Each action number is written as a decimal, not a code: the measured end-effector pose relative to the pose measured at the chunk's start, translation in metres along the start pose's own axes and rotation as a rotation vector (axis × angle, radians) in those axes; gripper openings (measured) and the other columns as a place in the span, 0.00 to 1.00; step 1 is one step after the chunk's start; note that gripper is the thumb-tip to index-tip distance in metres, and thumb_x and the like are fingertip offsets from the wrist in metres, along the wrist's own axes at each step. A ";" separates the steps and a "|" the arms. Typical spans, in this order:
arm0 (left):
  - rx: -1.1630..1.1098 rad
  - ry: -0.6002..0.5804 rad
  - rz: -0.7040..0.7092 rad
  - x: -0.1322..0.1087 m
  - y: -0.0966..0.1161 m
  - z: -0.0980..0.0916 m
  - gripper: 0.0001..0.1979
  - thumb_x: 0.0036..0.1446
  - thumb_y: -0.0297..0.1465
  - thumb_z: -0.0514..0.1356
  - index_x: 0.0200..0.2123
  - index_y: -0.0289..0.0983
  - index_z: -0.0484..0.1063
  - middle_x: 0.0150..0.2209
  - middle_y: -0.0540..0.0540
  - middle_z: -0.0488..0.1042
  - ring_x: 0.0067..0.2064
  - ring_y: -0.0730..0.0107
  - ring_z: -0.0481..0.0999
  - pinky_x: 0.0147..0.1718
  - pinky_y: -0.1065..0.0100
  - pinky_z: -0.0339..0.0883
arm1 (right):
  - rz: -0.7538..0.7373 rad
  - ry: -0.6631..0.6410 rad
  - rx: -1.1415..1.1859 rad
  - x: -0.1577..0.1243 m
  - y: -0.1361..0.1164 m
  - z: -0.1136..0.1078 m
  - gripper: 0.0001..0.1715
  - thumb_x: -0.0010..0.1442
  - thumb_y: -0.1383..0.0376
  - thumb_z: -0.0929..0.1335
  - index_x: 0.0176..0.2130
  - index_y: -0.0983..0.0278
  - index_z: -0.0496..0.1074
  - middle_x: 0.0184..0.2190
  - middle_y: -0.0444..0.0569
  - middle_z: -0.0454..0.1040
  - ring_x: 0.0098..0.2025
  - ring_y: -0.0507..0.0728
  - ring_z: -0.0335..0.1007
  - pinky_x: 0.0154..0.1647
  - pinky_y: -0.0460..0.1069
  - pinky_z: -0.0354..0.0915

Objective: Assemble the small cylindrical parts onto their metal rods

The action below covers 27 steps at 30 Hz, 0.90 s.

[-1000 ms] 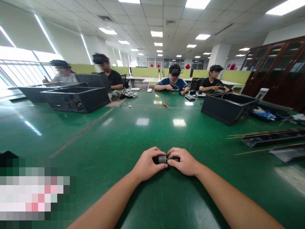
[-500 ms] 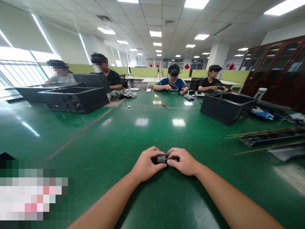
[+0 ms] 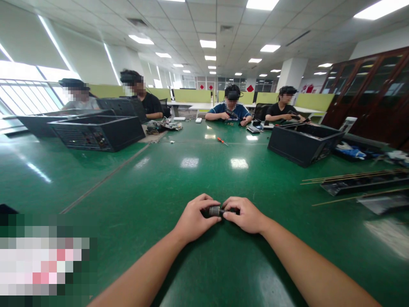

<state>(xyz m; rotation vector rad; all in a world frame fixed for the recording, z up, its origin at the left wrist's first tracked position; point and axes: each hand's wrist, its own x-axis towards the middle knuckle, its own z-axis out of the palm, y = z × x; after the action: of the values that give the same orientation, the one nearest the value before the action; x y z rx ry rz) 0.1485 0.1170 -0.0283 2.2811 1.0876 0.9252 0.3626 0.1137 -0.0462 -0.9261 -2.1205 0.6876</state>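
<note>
Close to the near middle of the green table (image 3: 198, 179), my left hand (image 3: 195, 218) has its thumb and fingers closed round a small dark metal cylinder (image 3: 214, 211). My right hand (image 3: 245, 215) pinches a thin dark part (image 3: 223, 211) that lines up with the cylinder's right end. Both hands rest low over the tabletop, their fingertips almost touching. Whether the two parts are one piece is too small to tell.
Black computer cases stand at the left (image 3: 99, 134) and right (image 3: 305, 145). An orange screwdriver (image 3: 221, 140) lies farther back. Thin rods (image 3: 354, 177) and a dark metal tray (image 3: 367, 183) are at the right. Several people sit around the table.
The cylinder and my left hand have shifted slightly left, and the gap between my fingertips looks a little wider. The view has tilted slightly.
</note>
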 end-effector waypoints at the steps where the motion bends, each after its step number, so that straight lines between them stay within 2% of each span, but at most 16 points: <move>1: 0.000 0.001 -0.003 0.000 0.000 0.000 0.16 0.46 0.30 0.69 0.41 0.42 0.78 0.39 0.48 0.74 0.41 0.65 0.74 0.42 0.65 0.68 | 0.001 0.000 0.000 0.000 0.000 0.000 0.04 0.58 0.67 0.69 0.32 0.63 0.76 0.37 0.47 0.77 0.39 0.54 0.72 0.43 0.48 0.64; 27: 0.003 -0.017 -0.008 0.001 0.001 -0.001 0.15 0.47 0.33 0.68 0.41 0.41 0.78 0.38 0.47 0.75 0.40 0.65 0.75 0.41 0.64 0.68 | -0.001 -0.020 -0.010 0.002 -0.001 -0.002 0.05 0.58 0.68 0.68 0.31 0.64 0.76 0.37 0.48 0.77 0.40 0.54 0.72 0.44 0.48 0.65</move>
<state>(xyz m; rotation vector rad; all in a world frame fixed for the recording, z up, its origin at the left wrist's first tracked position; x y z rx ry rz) 0.1488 0.1168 -0.0266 2.2811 1.0904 0.8997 0.3634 0.1150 -0.0434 -0.9271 -2.1437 0.6884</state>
